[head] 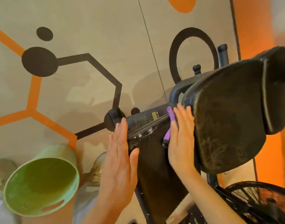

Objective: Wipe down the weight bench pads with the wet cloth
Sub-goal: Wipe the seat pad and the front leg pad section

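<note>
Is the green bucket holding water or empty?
Empty, as far as it shows: the green bucket tilts toward the camera, its inside bare and dry-looking.

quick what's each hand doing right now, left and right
Left hand: open, fingers straight, flat against the edge of the narrow black pad.
Right hand: open, fingers straight, pressing the purple cloth against the pad.

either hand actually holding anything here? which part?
Nothing gripped. Left hand lies flat against the seat pad edge, thumb on top. Right hand presses a purple cloth flat against the pad gap, fingers straight.
</note>
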